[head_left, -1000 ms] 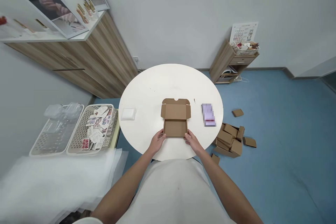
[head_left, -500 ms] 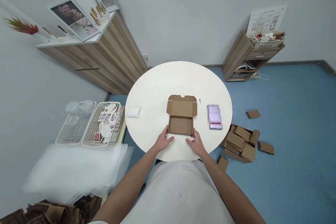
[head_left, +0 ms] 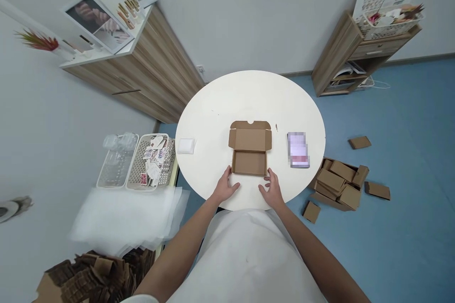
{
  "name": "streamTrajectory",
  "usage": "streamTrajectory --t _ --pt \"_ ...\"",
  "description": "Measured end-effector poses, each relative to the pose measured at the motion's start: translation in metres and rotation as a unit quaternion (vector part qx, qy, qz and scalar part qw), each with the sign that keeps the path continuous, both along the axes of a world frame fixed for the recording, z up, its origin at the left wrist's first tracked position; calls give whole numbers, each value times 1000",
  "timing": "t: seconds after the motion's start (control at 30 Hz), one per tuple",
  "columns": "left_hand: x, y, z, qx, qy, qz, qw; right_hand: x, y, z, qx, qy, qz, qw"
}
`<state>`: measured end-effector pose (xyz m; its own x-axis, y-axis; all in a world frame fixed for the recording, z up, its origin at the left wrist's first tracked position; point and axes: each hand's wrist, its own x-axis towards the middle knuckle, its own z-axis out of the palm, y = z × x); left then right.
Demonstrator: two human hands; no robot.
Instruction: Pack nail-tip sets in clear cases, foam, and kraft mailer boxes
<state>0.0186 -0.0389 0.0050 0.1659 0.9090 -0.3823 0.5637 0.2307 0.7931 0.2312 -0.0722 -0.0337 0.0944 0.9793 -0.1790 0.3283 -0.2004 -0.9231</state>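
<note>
A brown cardboard mailer box [head_left: 249, 163] lies on the white oval table [head_left: 245, 94], its lid folded back away from me and its inside bare. My left hand [head_left: 224, 187] is at the box's near left corner, fingers spread, thumb pointing inward. Beside the near right corner is my right hand [head_left: 273, 191], its fingers apart and slightly curled, holding nothing. To the right of the box lies a phone-like flat thing [head_left: 297, 149] with a blurred lilac face. A small white packet [head_left: 186, 146] rests near the table's left edge.
Left of the table stand a basket of cards [head_left: 133, 170], a basket of clear plastic [head_left: 106, 170], white translucent sheets [head_left: 128, 220] and stacked flat cardboard [head_left: 95, 277]. On the right floor sits a carton of folded boxes [head_left: 336, 203], with several loose ones around it.
My right hand has moved slightly away from the box's near right corner. The whole view has shifted a little; the box remains open in the same place on the table.
</note>
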Motion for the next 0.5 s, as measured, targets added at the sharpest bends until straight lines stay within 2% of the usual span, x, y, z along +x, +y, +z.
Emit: streamTrajectory --t 0.17,0.33,0.5 --pt "-10 -4 -4 -7 -10 23 1000 -4 -4 6 14 -13 -56 998" --pt "-24 1 -4 -11 -5 48 999 -13 -7 22 48 -49 -102 992" --pt "-52 6 -2 -4 11 52 999 -43 -2 41 88 -50 -19 995"
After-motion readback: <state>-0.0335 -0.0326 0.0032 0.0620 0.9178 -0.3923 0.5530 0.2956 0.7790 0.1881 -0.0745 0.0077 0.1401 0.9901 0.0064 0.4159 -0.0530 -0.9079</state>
